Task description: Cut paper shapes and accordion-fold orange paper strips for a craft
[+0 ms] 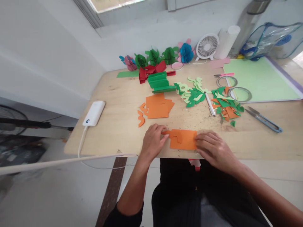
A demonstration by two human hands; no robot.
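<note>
An orange paper rectangle (pixel 188 139) lies flat near the table's front edge. A small orange cut-out with a curved outline (pixel 176 138) overlaps its left part. My left hand (pixel 153 140) is closed, thumb and fingers pinching an orange paper strip (pixel 166 132) that reaches the rectangle's left side. On the right, my right hand (pixel 213 146) presses its fingers together on the rectangle's right edge. Just beyond lie more orange paper sheets (pixel 158 108), with curved orange cut-outs (pixel 141 119) beside them.
Green folded paper (pixel 158 81) and red paper (pixel 163 66) lie farther back. Green cut-outs (pixel 195 97), a white marker (pixel 210 104), paper scraps (pixel 228 112), tape rolls (pixel 240 94) and thread snips (pixel 264 119) sit rightward. A power bank (pixel 94 113) is at left, a fan (pixel 207 46) behind.
</note>
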